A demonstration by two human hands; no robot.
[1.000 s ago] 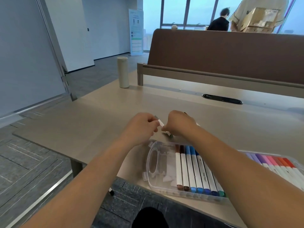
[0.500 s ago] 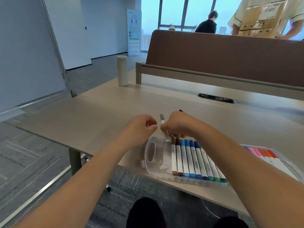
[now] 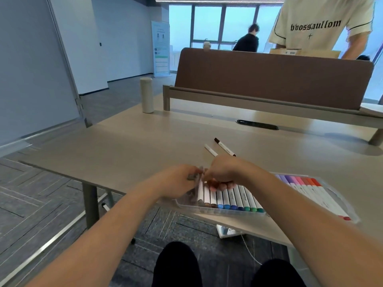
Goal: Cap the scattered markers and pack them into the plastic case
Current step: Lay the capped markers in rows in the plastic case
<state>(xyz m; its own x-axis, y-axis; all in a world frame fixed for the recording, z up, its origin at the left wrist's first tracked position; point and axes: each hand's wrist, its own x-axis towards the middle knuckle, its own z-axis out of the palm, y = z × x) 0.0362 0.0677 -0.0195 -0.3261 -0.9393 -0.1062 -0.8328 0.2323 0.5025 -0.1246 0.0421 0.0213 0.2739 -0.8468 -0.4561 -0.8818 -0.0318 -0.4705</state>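
Observation:
The clear plastic case point(image 3: 230, 211) lies open at the table's near edge. Its left half holds a row of brown, blue and green markers. Its right half point(image 3: 323, 195) holds purple, pink and red ones. My left hand point(image 3: 178, 182) pinches the grey end of a grey marker point(image 3: 200, 189) whose white barrel points down into the leftmost slot. My right hand point(image 3: 222, 172) grips the same marker's top, fingers curled over the tops of the packed row. This spot is blurred. A white marker point(image 3: 211, 150) and a dark-capped marker point(image 3: 224, 147) lie loose behind my right hand.
A pale cylindrical bottle point(image 3: 146, 95) stands at the table's far left. A brown divider panel point(image 3: 269, 77) and a black cable slot point(image 3: 257, 124) run across the back. A person in a cream shirt point(image 3: 317, 25) stands behind the panel.
Both hands came down from above the table onto the case's left end with the grey marker. The two loose markers behind my right hand are now uncovered.

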